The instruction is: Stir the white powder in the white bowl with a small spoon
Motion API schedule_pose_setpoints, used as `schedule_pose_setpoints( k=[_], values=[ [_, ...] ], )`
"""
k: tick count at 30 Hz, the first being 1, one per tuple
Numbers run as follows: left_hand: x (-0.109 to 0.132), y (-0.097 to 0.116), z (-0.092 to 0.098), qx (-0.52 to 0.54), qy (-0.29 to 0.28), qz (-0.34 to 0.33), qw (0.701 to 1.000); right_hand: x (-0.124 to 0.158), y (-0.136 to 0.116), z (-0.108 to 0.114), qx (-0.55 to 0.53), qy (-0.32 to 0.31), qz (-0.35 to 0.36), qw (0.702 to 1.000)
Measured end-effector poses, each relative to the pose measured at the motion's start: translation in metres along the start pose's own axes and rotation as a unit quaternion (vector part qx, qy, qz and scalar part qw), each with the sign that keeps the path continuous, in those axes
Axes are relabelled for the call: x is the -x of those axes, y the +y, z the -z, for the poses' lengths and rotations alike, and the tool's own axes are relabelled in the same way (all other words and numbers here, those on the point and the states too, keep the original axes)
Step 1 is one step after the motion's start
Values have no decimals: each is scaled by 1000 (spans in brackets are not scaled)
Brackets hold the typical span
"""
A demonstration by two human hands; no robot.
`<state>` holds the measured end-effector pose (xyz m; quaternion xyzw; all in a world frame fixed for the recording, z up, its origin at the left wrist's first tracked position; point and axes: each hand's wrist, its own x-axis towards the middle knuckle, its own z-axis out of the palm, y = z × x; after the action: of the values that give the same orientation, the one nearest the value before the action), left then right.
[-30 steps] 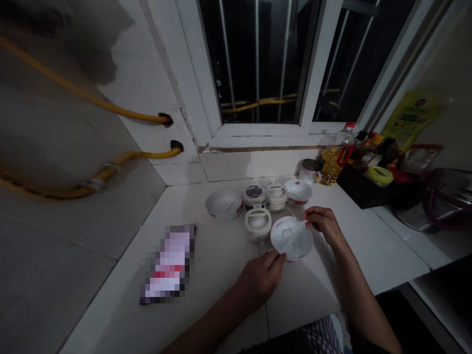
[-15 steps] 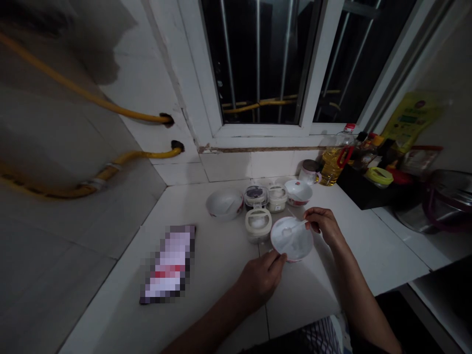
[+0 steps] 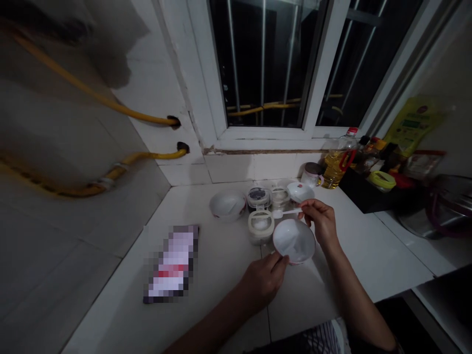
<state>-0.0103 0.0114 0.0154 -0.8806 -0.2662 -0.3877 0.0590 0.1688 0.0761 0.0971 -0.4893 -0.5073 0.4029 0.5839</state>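
Pinching the near rim of a white bowl [image 3: 294, 241], the left hand [image 3: 263, 280] has thumb and fingers closed on its edge. The bowl sits on the counter [image 3: 221, 295], tipped a little toward the camera. What is in it is hard to make out in the dim light.

Just beyond that bowl, the right hand [image 3: 320, 221] grasps the handle of a white spoon [image 3: 289, 211] in its fingertips. The spoon lies nearly level, its long axis running side to side. Its scoop end points left, away from the fingers and above the far rim of the bowl.

Far left of both grips, two yellow hoses [image 3: 147, 156] enter the wall. A blurred flat packet [image 3: 173, 263] lies on the counter left of the left hand. Beyond the hands stand two more bowls [image 3: 227, 204], making three in all, with three small jars [image 3: 261, 223] between them. The spoon partly hides one jar. Right of the spoon hand are a mug [image 3: 311, 174] and an oil bottle [image 3: 335, 164]. The clutter further right is too dark to tell apart.
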Motion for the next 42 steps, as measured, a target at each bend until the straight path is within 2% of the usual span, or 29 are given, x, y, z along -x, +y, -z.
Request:
schedule_pose_setpoints(
  k=[2, 3, 4, 6, 7, 8, 9, 10, 12, 16, 18, 20, 23, 25, 27, 31, 33, 37, 42],
  values=[
    [-1, 0, 0, -5, -3, -1, 1000, 7, 1, -8, 80, -11, 112, 990],
    [-1, 1, 0, -7, -3, 1, 1000, 10, 3, -10, 136, -35, 187, 972],
    [-1, 1, 0, -9, -4, 2, 1000, 13, 4, -13, 195, -70, 265, 942],
    [-1, 1, -1, -12, -3, 4, 1000, 17, 7, -15, 295, -146, 403, 854],
    [-1, 1, -1, -14, -3, 4, 1000, 18, 8, -15, 328, -171, 450, 813],
    [-1, 1, -1, -15, -3, 5, 1000, 19, 9, -15, 348, -178, 480, 786],
    [-1, 1, -1, -15, -4, 3, 1000, 19, 9, -15, 356, -170, 494, 775],
    [-1, 1, -1, -15, -6, 3, 1000, 19, 9, -14, 355, -153, 496, 778],
    [-1, 1, 0, -12, -9, 3, 1000, 19, 8, -10, 325, -114, 467, 814],
    [-1, 1, 2, -11, -7, 2, 1000, 19, 8, 6, 229, -39, 299, 925],
    [-1, 1, 2, -9, -4, 0, 1000, 16, 9, 18, 221, -33, 224, 949],
    [-1, 1, 2, -3, -7, 4, 1000, 12, 10, 30, 269, -68, 183, 943],
    [-1, 2, 4, 4, -11, 10, 1000, 8, 9, 41, 382, -152, 163, 897],
    [-2, 2, 5, 6, -11, 12, 1000, 7, 8, 42, 414, -205, 157, 873],
    [-2, 2, 5, 8, -13, 14, 1000, 8, 7, 41, 394, -261, 132, 871],
    [-2, 1, 6, 10, -18, 12, 1000, 11, 7, 38, 282, -329, 33, 901],
    [-3, 2, 6, 10, -20, 12, 1000, 10, 7, 38, 227, -315, -12, 921],
    [-2, 2, 5, 3, -10, 10, 1000, 4, 9, 41, 150, -224, -58, 961],
    [-2, 1, 5, 2, -11, 9, 1000, -3, 11, 44, 82, -162, -105, 978]
  ],
)
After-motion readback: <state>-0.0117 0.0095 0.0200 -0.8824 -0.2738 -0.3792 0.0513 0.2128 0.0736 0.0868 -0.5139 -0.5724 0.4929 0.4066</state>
